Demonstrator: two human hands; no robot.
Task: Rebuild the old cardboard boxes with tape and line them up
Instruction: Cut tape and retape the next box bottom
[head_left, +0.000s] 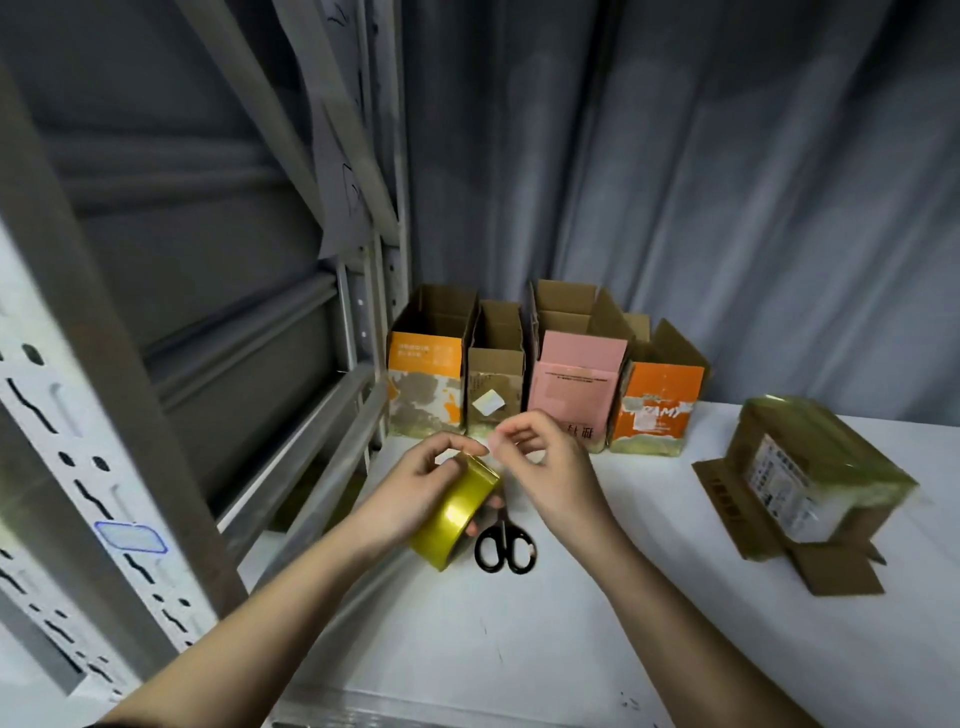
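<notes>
My left hand (415, 493) grips a roll of yellowish clear tape (457, 512) just above the white table (519, 639). My right hand (545, 462) hovers beside the roll with thumb and forefinger pinched at the tape's loose end. Several open-topped cardboard boxes stand in a row at the back: an orange-and-brown box (427, 384), a plain brown box (494, 384), a pink box (571, 395) and an orange box (657, 405). Another box (815, 478), wrapped in tape with a white label, lies on its side at the right with flaps spread.
Black-handled scissors (505, 543) lie on the table right under the tape roll. A grey metal shelving frame (130, 415) fills the left side. A grey curtain (727, 182) hangs behind the boxes.
</notes>
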